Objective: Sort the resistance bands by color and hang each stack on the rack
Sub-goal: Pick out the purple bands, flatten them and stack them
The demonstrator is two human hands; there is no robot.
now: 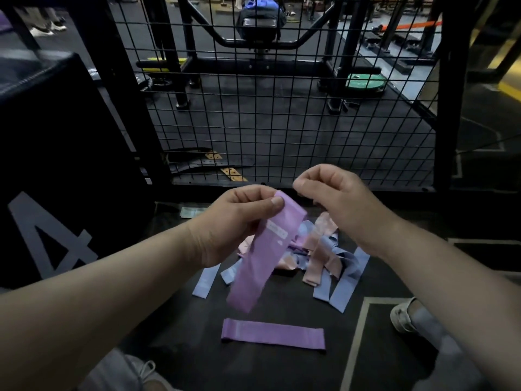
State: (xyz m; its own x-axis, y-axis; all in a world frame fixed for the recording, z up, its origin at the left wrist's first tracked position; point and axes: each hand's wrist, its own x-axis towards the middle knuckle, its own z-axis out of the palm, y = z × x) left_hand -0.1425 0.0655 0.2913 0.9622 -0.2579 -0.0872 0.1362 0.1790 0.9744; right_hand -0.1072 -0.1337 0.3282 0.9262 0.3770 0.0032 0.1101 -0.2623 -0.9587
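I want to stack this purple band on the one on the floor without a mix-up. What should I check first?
1. Grip: left hand pinches the held band at its top: ok.
2. Colour: held band and floor band both purple: ok.
3. Target: floor band flat, uncovered: ok.
4. Spare hand: right hand curled, holding nothing: ok.
5. Sorting: pile has blue and pink mixed: not ok.

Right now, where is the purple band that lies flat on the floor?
Head view, bottom centre: the flat band lies on the floor just below the held band, nearer to the person than the mixed pile.
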